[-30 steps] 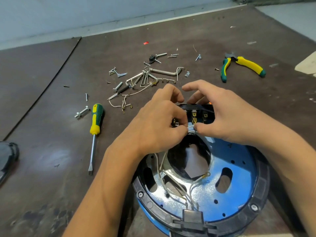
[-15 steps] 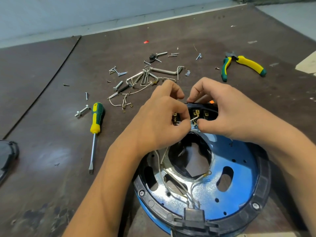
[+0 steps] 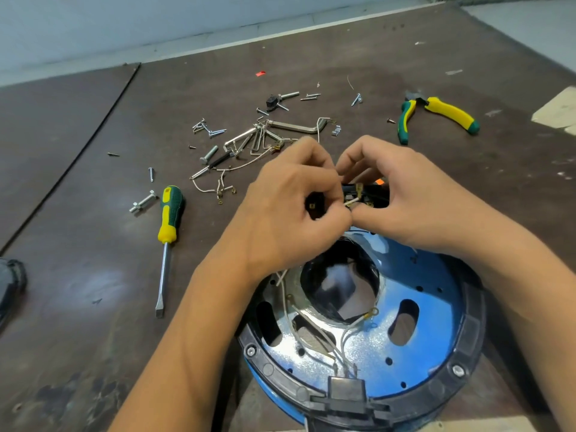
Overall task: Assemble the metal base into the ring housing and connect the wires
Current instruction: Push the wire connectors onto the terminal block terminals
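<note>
Already the shiny metal base (image 3: 430,347) sits inside the black plastic ring housing (image 3: 274,372), lower right of frame. At centre, the left hand (image 3: 290,213) and right hand (image 3: 405,207), fingertips together, pinch a thin white wire (image 3: 352,201) at the black terminal block (image 3: 375,191). 1 ring-tipped wire (image 3: 361,319) lies loose, so the wiring looks unfinished.

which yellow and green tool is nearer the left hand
The flat-blade screwdriver with the yellow and green handle, lying just left of the left hand; the yellow and green pliers lie far right.
</note>
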Tool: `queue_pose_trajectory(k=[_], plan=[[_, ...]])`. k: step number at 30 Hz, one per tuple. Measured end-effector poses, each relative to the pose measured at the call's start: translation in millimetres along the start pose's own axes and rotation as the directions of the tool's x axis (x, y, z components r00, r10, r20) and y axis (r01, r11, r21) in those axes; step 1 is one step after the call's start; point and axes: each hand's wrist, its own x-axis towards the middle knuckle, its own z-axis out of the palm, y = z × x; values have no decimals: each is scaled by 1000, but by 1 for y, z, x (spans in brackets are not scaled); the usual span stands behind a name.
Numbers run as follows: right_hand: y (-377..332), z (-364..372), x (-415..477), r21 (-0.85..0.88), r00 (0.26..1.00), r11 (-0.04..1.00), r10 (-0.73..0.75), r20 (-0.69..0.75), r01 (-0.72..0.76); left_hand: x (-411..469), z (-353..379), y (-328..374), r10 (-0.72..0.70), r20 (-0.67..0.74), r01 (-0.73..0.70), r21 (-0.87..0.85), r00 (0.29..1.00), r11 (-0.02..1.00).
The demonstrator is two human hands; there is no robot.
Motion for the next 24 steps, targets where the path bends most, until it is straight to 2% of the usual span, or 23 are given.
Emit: queue_pose_trajectory(k=[4,8,13,24], plan=[[1,1,1,-24,1000,1000,-13,-20,12,2,0,-2,-4,-31,9,151,999,988],[-2,1,0,-24,999,999,-31,-33,30,2,0,-2,1,-4,0,209,1000,978],[-3,1,0,-58,999,998,-25,-31,23,3,0,-3,-34,-10,35,135,999,990],[-4,-4,1,-118,1000,993,9,-6,-10,3,-3,-6,-84,132,79,41,988,996]])
